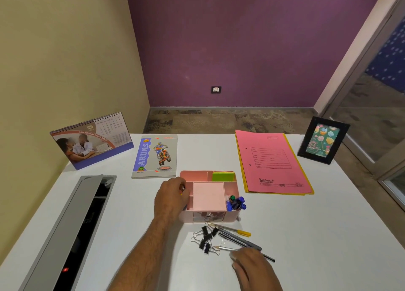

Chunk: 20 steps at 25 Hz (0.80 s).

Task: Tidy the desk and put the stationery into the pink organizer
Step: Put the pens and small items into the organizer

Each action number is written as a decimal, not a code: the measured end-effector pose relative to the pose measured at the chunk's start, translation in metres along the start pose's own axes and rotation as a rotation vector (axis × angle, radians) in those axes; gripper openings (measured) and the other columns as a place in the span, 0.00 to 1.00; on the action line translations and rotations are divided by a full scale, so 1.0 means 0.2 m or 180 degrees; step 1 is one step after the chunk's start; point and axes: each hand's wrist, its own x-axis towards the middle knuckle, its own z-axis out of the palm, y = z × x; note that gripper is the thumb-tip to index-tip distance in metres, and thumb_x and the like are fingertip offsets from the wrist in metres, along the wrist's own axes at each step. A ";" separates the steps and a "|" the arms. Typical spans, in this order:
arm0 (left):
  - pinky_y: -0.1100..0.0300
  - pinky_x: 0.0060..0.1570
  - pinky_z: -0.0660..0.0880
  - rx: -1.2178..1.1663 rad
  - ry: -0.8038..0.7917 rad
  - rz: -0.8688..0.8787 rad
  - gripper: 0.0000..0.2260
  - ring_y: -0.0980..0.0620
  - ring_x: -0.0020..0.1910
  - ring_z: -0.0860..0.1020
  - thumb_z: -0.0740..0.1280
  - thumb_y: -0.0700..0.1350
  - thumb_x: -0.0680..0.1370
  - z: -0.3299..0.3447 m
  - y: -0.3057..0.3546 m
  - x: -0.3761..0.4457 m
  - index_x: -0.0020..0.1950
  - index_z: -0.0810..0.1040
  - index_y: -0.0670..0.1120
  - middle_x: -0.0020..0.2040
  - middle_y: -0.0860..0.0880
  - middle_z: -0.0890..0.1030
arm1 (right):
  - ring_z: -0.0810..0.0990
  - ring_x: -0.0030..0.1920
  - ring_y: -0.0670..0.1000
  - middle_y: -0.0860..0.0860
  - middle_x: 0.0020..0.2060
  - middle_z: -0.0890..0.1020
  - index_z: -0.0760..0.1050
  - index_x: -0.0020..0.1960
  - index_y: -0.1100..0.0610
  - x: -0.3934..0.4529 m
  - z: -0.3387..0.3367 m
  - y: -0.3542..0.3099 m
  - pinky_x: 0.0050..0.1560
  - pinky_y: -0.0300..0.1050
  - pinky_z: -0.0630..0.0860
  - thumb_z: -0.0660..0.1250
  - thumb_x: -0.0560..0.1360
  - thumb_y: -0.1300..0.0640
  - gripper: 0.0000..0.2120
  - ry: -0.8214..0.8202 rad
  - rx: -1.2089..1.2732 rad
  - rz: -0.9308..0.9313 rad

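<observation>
Fingers of our left hand (172, 199) curled around a small item with a yellow tip at the left wall of the pink organizer (209, 196); what it was, we could not tell. Green sticky notes (223, 176) filled the organizer's back right compartment, blue pens (236, 203) its right slot. Our right hand (252, 266) lay on the white desk (317, 236), fingers bent over a pencil (225, 248), beside binder clips (206, 239) and loose pens (238, 236).
</observation>
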 end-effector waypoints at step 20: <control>0.66 0.39 0.78 -0.1766 -0.1138 0.0445 0.04 0.56 0.38 0.82 0.77 0.47 0.71 0.02 0.15 -0.27 0.44 0.87 0.50 0.37 0.55 0.85 | 0.78 0.43 0.42 0.38 0.43 0.79 0.71 0.47 0.39 0.33 -0.24 -0.28 0.42 0.43 0.77 0.66 0.78 0.54 0.09 0.0269 0.1141 0.0972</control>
